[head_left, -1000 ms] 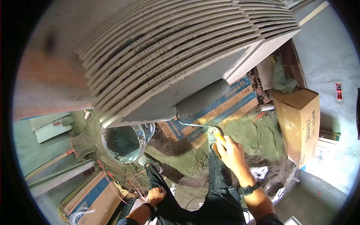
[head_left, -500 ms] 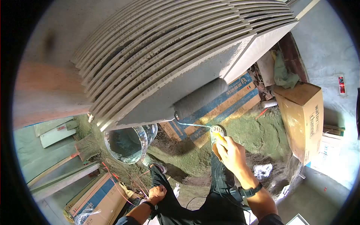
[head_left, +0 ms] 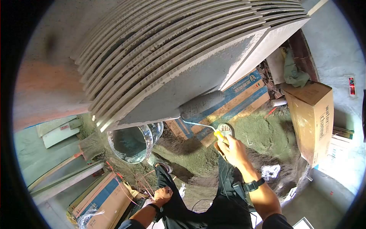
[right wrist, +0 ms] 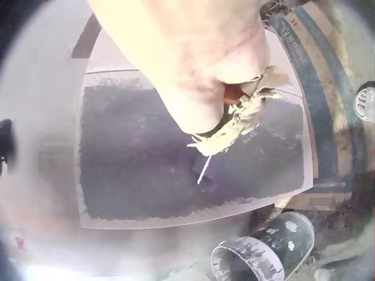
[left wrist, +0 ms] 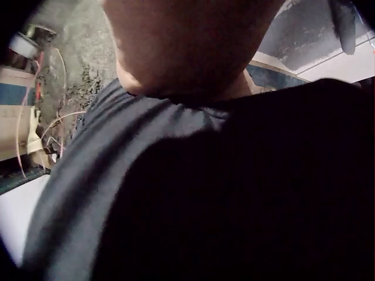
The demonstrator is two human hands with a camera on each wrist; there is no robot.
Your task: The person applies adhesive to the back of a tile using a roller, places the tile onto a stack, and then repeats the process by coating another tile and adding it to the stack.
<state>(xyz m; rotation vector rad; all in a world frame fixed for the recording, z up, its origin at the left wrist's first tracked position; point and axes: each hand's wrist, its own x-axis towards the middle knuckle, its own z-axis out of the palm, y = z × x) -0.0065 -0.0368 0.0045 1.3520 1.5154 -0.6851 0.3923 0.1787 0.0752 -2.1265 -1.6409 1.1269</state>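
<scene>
My right hand (head_left: 232, 150) grips the yellow handle (head_left: 219, 135) of a paint roller, its fingers curled round it. The dark grey, wet-looking roller sleeve (head_left: 202, 104) lies along the lower part of the front slab (head_left: 171, 88), whose face carries a dark grey coating. In the right wrist view the hand (right wrist: 205, 76) stands before that coated face (right wrist: 140, 158), with pale crusted material (right wrist: 234, 126) round the handle; the sleeve is hidden there. My left hand (head_left: 163, 194) rests on the left thigh with loosely curled fingers. Dark trousers (left wrist: 135, 146) fill much of the left wrist view.
Several slabs (head_left: 167, 53) lean in a layered stack. Below stands a bucket (head_left: 129, 145) smeared with grey. Flattened cardboard (head_left: 240, 97) lies under the slabs, and a tall carton (head_left: 310, 118) stands at right. Boxes (head_left: 103, 200), boards (head_left: 68, 181) and pink cords (head_left: 118, 175) lie at left.
The right hand and roller have shifted a little left and toward the body, so more of the right shoe shows. The head view has tilted slightly. The left hand stays on the thigh.
</scene>
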